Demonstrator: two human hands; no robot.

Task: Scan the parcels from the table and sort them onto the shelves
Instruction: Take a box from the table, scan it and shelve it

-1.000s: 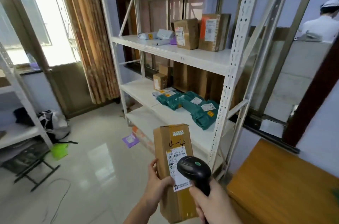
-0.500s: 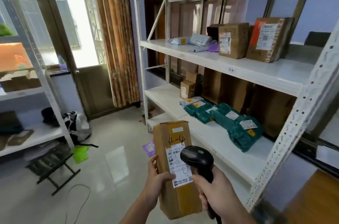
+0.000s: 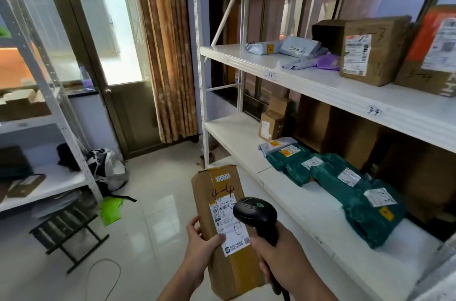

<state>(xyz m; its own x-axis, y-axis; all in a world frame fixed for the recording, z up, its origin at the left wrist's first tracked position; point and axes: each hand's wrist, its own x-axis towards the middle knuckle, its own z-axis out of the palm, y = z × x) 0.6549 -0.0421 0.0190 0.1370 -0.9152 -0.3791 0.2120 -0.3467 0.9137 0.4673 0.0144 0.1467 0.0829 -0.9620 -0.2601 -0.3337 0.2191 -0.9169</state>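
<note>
One white shelf unit (image 3: 328, 86) fills the right side; its middle level carries two brown cartons and three grey mailers, the level below four green mailer bags (image 3: 345, 187). In front of it, one tall brown parcel (image 3: 222, 226) marked "4-4" stands upright, grasped by the left hand (image 3: 201, 246). The right hand (image 3: 278, 258) clenches one black scanner (image 3: 256, 214) just beside its label.

Matt cardboard parcel (image 3: 222, 221), glossy floor tiles (image 3: 153, 214)
</note>
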